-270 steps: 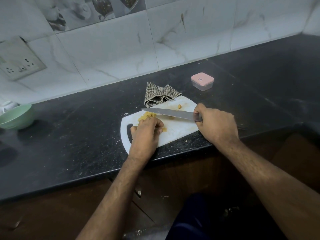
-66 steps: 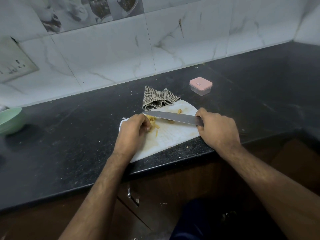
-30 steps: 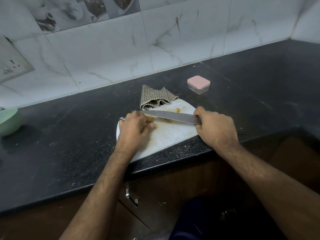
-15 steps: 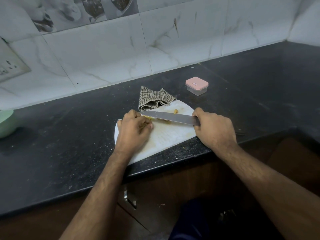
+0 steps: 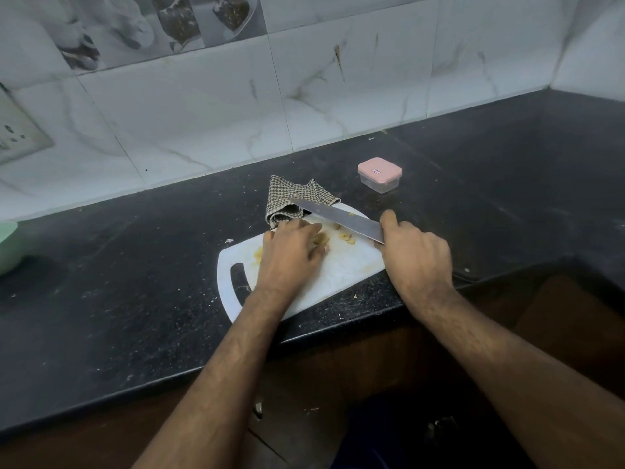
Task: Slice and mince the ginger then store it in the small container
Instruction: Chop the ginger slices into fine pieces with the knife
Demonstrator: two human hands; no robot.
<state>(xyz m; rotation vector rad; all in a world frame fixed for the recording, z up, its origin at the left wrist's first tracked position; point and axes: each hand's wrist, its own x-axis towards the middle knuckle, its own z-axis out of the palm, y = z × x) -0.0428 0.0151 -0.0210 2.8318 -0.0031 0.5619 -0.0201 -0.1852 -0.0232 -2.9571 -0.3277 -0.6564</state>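
Observation:
A white cutting board (image 5: 348, 269) lies at the counter's front edge. Yellowish ginger pieces (image 5: 347, 239) are scattered on its far half, with a smear of mince (image 5: 258, 254) near the handle slot. My left hand (image 5: 291, 253) rests on the board, fingers curled down over a clump of ginger. My right hand (image 5: 417, 257) grips the handle of a large knife (image 5: 338, 220). The blade is raised and angles back-left, its tip over the cloth. The small clear container (image 5: 379, 175) with a pink lid stands closed behind the board to the right.
A checkered cloth (image 5: 291, 198) lies bunched against the board's far edge. A green bowl (image 5: 6, 245) sits at the far left of the black counter (image 5: 135, 265). A wall socket (image 5: 18, 135) is on the tiled wall. The counter turns a corner at right.
The knife blade has swung away from the ginger toward the back, its tip now over the cloth. My left hand shifted right, uncovering the board's handle slot.

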